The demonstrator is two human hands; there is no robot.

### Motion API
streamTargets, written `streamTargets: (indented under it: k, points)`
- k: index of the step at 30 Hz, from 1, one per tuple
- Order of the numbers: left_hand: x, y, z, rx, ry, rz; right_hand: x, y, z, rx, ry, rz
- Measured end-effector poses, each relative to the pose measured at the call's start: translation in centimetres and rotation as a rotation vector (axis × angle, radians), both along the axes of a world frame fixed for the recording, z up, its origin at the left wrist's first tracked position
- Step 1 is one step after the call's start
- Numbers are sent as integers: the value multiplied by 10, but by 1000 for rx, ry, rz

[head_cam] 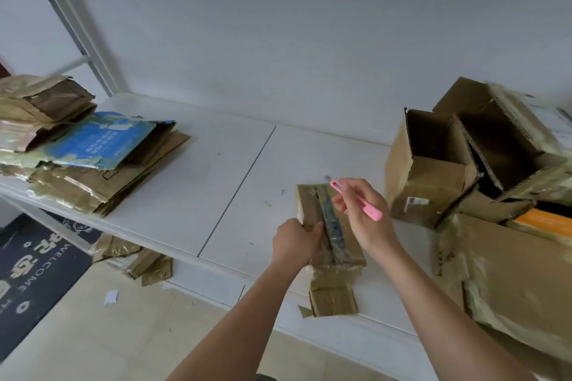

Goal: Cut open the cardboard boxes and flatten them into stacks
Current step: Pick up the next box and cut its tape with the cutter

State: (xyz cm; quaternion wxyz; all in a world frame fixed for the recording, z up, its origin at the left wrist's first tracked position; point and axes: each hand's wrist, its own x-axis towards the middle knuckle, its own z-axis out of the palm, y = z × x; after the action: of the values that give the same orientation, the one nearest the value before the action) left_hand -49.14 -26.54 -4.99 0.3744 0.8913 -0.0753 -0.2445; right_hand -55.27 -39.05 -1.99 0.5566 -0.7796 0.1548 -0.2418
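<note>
the small box (pixel 329 226) lies on the tabletop (pixel 192 195), gripped at its left edge by the left hand (pixel 295 241). the right hand (pixel 362 210) pinches a pink knife (pixel 356 199) above the tape seam; cutting looks underway, and next the blade must follow that seam.

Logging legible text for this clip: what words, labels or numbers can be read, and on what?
"WELCOME": dark floor mat, beside large pale characters I cannot read.
Blue printed sheet on the flattened stack: white lines, too blurred.
Label on the open box: too small.
Orange box: blurred.
</note>
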Motion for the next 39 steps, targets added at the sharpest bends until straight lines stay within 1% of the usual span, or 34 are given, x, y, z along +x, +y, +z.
streamTargets:
  k: [4, 7, 11, 15, 20, 24, 28, 31, 34, 36, 39]
  points:
    - [-5, 3, -2, -19, -91, -49, 2, 0, -18, -68, 59, -23]
    - [-6, 4, -4, -15, -135, -75, 1, 2, -22, -92, 48, -29]
    - [-8, 4, -5, -10, -157, -82, 3, 1, -25, -222, 66, 44]
    - [-7, 3, -6, -24, -152, -76, 7, 1, -26, -411, 130, 128]
    - [-8, 1, -4, -23, -124, -42, 1, 2, -16, -357, 291, 175]
    - [-10, -4, 0, 25, -130, -30, -23, 3, -6, -255, 316, 194]
    - [-13, -11, 3, 54, -121, -94, -49, 1, 8, -196, 351, 220]
    - [-12, -18, 4, 85, -144, -89, -72, 4, 11, -154, 369, 254]
    - [-14, -24, 6, 87, -122, -70, -91, 9, 9, -155, 332, 272]
    - [-14, -26, 8, 91, -118, -62, -98, 9, 9, -104, 269, 249]
    - [-13, -24, 10, -7, -120, -73, -104, 9, 8, -32, 125, 124]
